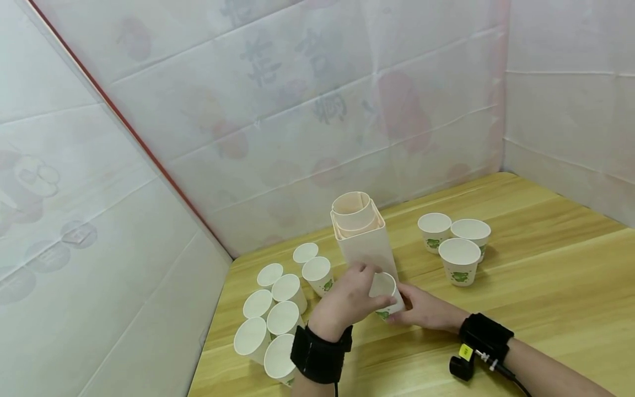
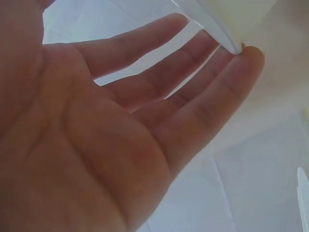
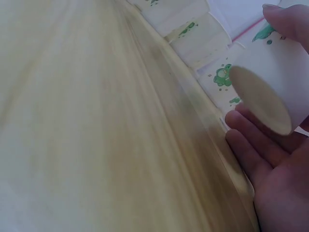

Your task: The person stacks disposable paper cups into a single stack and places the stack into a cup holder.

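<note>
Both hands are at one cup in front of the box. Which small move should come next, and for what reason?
Probably lower the cup gently onto the table: the left hand is at its rim, the right hand at its side, and the right wrist view shows its underside clear of the wood.
</note>
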Demonstrator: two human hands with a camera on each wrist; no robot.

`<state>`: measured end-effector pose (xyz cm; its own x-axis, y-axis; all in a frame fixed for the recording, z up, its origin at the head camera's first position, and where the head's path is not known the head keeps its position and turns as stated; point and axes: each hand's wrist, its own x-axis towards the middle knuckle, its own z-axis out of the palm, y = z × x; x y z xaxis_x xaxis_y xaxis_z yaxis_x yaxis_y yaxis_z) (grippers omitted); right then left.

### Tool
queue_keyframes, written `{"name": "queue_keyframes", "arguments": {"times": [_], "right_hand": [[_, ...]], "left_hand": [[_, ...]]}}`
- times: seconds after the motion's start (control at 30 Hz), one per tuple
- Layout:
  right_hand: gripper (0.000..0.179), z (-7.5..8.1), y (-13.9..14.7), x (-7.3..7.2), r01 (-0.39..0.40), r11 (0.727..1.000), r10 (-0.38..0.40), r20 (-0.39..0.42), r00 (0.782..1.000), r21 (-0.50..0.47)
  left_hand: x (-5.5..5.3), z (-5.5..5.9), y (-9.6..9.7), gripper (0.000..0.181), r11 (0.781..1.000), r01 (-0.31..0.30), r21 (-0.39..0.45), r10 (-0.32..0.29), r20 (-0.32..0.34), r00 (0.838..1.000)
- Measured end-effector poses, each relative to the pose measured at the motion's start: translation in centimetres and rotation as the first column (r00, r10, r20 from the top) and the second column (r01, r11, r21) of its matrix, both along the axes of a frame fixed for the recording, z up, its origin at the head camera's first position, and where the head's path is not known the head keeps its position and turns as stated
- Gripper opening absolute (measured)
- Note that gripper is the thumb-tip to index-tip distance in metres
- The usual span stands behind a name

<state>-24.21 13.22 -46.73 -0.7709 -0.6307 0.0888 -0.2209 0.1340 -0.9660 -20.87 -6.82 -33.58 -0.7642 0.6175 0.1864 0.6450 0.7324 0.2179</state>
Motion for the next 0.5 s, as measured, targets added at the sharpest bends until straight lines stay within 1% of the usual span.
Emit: {"name": "queue_keyframes", "arguments": {"times": [0.07,0.17,0.23,0.33,0.4,0.43,0.5], "right_hand": [[0.064,0.0,-0.1,0.1,0.01,1.0,-0.009,-0.01,1.0,0.001],[0.06,0.0,-0.1,0.3,0.024,1.0,-0.024,-0.036,0.999,0.001],[0.056,0.0,-0.1,0.4,0.031,1.0,-0.031,-0.054,0.998,0.001],[0.06,0.0,-0.1,0.5,0.049,0.999,-0.048,-0.071,0.996,0.008],[0.065,0.0,-0.1,0.6,0.057,0.998,-0.056,-0.071,0.996,0.015],[0.068,0.0,-0.1,0.6,0.062,0.998,-0.061,-0.072,0.996,0.019],[0.072,0.0,-0.1,0.6,0.068,0.997,-0.066,-0.069,0.995,0.027]], "left_hand": [[-0.1,-0.3,0.2,0.048,1.0,0.01,-0.009,-0.01,-0.006,1.0],[-0.2,-0.9,0.6,0.046,0.998,0.053,-0.034,-0.055,-0.063,0.997],[-0.2,-1.2,0.8,0.046,0.994,0.093,-0.052,-0.099,-0.126,0.987],[-0.1,-1.5,1.1,0.047,0.988,0.129,-0.081,-0.142,-0.192,0.971],[0.0,-1.6,1.2,0.047,0.986,0.135,-0.095,-0.152,-0.202,0.968],[0.0,-1.7,1.3,0.047,0.986,0.13,-0.102,-0.148,-0.194,0.97],[0.0,-1.7,1.4,0.047,0.987,0.118,-0.109,-0.134,-0.159,0.978]]}}
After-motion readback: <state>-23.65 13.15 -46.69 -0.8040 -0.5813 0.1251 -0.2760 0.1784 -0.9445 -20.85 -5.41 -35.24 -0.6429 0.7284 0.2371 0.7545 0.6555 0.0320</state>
